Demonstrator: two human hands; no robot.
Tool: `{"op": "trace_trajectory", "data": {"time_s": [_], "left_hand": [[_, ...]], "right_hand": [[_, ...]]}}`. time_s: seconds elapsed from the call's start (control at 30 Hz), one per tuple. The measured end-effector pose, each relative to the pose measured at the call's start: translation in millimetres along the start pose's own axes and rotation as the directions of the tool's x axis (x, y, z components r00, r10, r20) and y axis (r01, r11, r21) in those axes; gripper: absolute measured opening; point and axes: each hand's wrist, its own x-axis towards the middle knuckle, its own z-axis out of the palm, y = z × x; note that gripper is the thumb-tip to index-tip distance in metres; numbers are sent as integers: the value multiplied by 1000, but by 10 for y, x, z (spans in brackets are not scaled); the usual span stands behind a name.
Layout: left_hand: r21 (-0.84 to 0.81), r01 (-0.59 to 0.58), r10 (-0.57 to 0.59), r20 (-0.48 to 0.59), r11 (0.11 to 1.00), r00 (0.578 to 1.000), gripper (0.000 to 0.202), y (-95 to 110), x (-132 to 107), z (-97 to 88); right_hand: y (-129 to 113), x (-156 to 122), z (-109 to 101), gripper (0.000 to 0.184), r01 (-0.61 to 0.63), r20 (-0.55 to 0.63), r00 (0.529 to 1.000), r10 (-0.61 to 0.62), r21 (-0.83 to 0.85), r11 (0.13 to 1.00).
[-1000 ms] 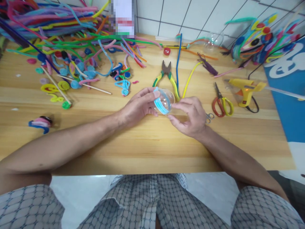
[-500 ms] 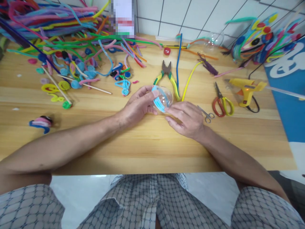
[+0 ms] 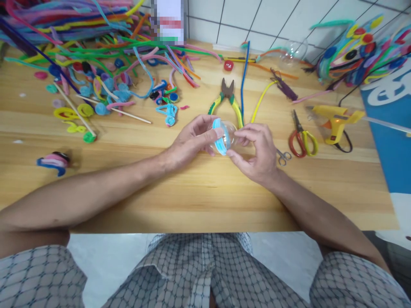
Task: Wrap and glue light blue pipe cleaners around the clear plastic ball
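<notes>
Both my hands meet over the middle of the wooden table (image 3: 199,192). My left hand (image 3: 189,143) is closed round a clear plastic half-ball (image 3: 228,132) whose rim carries a light blue pipe cleaner (image 3: 220,139). My right hand (image 3: 257,152) grips the same half-ball from the right, its fingertips curled and pinching at the rim. Just behind the half-ball lie green-and-yellow pliers (image 3: 228,100).
A big heap of coloured pipe cleaners (image 3: 73,30) and small coils fills the far left. Red-and-yellow scissors (image 3: 302,137), small scissors (image 3: 282,157) and a yellow glue gun (image 3: 334,122) lie at the right. Another clear half-ball (image 3: 293,51) and a pipe-cleaner figure (image 3: 356,51) sit at the back right.
My right hand has lifted from the table and curled its fingers onto the half-ball's rim. The half-ball has turned a little in my left hand.
</notes>
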Motion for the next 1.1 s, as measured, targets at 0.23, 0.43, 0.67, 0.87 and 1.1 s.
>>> {"op": "trace_trajectory", "data": {"time_s": [0.23, 0.43, 0.67, 0.87, 1.1], "left_hand": [[326, -232, 232, 40, 916, 972, 61, -100, -36, -59], [528, -307, 301, 99, 792, 948, 55, -78, -96, -45], [588, -343, 324, 141, 733, 935, 53, -41, -110, -41], [594, -351, 334, 143, 724, 932, 53, -41, -120, -37], [585, -356, 335, 148, 729, 931, 54, -36, -122, -42]], "right_hand": [[47, -37, -9, 83, 43, 97, 994, -40, -33, 999], [72, -87, 13, 76, 113, 165, 981, -103, -57, 992], [8, 15, -2, 63, 295, 101, 955, -280, -182, 938], [-21, 24, -2, 61, 276, 79, 961, -265, -195, 941], [-14, -1, -20, 66, 212, 133, 973, -189, -190, 959]]}}
